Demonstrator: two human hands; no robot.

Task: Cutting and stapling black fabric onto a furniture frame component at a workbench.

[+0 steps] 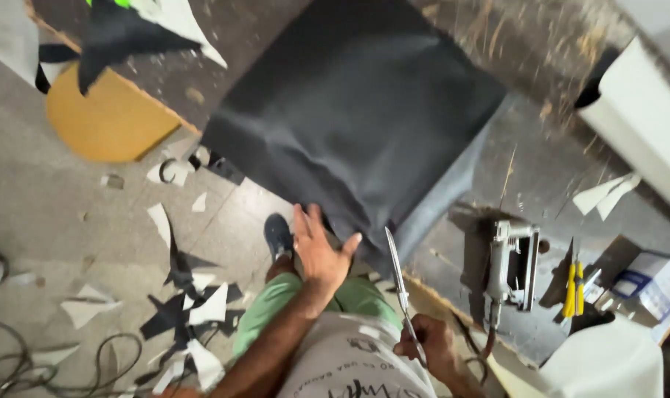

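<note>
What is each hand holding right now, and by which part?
The right hand grips long scissors by the handle end, blades pointing up. The left hand holds nothing; it lies flat on the black fabric's near edge.

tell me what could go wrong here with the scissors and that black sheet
The right hand holds long scissors with the blades pointing up, close to the left hand pressing the black sheet; a slip could nick its fingers. Offcut scraps and cables on the floor near the shoe might cause a trip.
</note>
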